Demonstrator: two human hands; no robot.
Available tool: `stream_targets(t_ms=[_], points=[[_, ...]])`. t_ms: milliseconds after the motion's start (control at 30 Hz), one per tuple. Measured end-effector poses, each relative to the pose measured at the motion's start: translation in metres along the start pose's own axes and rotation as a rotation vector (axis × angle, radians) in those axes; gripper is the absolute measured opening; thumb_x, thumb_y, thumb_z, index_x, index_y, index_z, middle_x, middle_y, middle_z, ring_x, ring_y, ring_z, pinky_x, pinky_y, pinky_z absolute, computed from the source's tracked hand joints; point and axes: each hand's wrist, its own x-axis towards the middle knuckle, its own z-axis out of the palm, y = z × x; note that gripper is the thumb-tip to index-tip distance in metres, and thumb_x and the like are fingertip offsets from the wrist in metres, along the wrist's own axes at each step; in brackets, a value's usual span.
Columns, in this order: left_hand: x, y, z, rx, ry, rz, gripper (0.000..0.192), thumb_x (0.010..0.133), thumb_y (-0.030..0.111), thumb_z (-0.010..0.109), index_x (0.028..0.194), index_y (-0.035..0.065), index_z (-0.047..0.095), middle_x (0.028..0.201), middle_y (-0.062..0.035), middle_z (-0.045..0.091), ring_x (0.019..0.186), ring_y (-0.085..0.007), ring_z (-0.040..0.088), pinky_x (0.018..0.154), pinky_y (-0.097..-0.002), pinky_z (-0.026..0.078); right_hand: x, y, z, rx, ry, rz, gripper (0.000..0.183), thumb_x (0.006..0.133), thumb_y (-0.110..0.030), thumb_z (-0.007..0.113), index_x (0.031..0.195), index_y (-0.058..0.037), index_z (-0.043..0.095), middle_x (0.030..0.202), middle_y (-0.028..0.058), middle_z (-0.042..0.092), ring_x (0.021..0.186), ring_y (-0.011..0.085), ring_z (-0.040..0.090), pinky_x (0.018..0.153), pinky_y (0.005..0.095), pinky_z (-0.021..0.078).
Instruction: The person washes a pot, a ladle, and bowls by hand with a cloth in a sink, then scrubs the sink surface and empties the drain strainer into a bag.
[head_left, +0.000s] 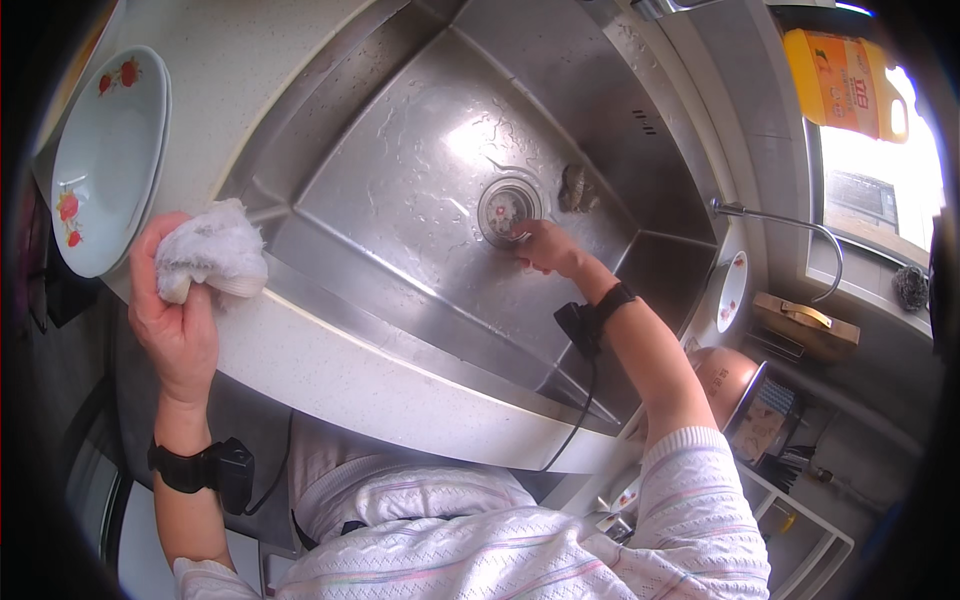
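Observation:
My left hand (176, 315) holds a bunched white cloth (211, 251) over the front edge of the speckled white countertop (360, 382). My right hand (547, 247) reaches down into a wet stainless steel sink (405, 187), its fingertips at the near rim of the round drain (508, 212). Pale bits and a small red spot show in the drain strainer. Whether those fingers grip anything is hard to see. Just beyond the drain, a dark, crumpled wet thing (576, 189) lies on the sink floor.
Stacked white oval dishes with red flowers (109, 161) stand at the left. Beyond the sink's right side are a curved metal spout (799, 221), a flowered dish (731, 292), a copper-coloured pot (727, 382) and a brown case (806, 326). A yellow jug (844, 86) is by the window.

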Motion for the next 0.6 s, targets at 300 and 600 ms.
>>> stream_targets(t_ms=[300,600], points=[[-0.001,-0.002,-0.001,0.002,0.007,-0.008,0.035,0.079,-0.008,0.050,0.113,0.0017,0.049,0.106,-0.0077,0.056,0.100,-0.0188,0.054,0.090,-0.0281,0.039,0.004,0.001,0.008,0.220,-0.037,0.037,0.039,0.075,-0.008,0.054,0.114,-0.0107,0.057,0.073,0.0073,0.062,0.054,0.0124,0.056,0.049,0.0295,0.0477],[-0.003,-0.008,-0.002,-0.008,-0.037,-0.023,0.041,0.078,-0.013,0.041,0.116,0.0007,0.048,0.114,-0.0073,0.053,0.105,-0.0176,0.050,0.095,-0.0277,0.034,-0.002,0.012,0.013,0.905,-0.140,0.130,0.044,0.078,-0.008,0.054,0.122,-0.0042,0.048,0.070,0.0052,0.060,0.050,0.0107,0.050,0.041,0.0247,0.0400]])
